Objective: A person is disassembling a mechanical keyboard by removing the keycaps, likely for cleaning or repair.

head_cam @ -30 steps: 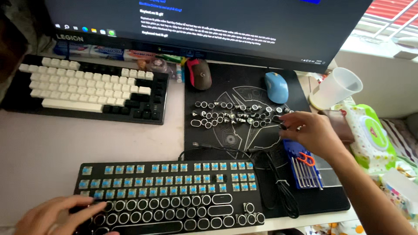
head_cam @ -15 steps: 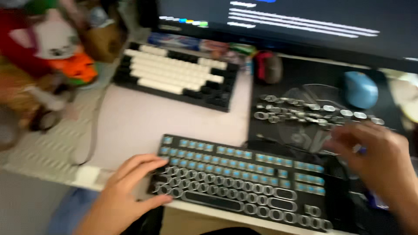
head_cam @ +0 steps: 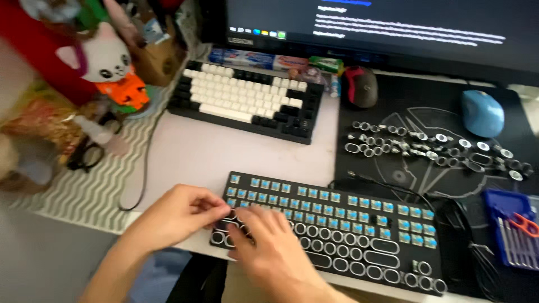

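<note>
A black keyboard [head_cam: 348,224] with bare blue switches on its upper rows and round ring keycaps on its lower rows lies at the desk's front edge. My left hand [head_cam: 177,216] rests at its front left corner, fingers bent toward the keys. My right hand [head_cam: 269,247] lies over the lower left keys, fingertips meeting the left hand's. The picture is blurred, so whether a keycap is pinched between them cannot be told. Loose round keycaps [head_cam: 426,147] lie in rows on the black desk mat [head_cam: 393,112].
A white and black keyboard [head_cam: 247,100] sits behind, under a monitor [head_cam: 387,28]. A dark red mouse [head_cam: 360,87] and a blue mouse [head_cam: 482,112] lie on the mat. A blue tool case [head_cam: 514,235] is at the right. Plush toys [head_cam: 109,62] and glasses [head_cam: 85,157] crowd the left.
The view has swung left. My right hand left the loose keycaps on the mat and came over to the keyboard's lower left corner, meeting my left hand there.
</note>
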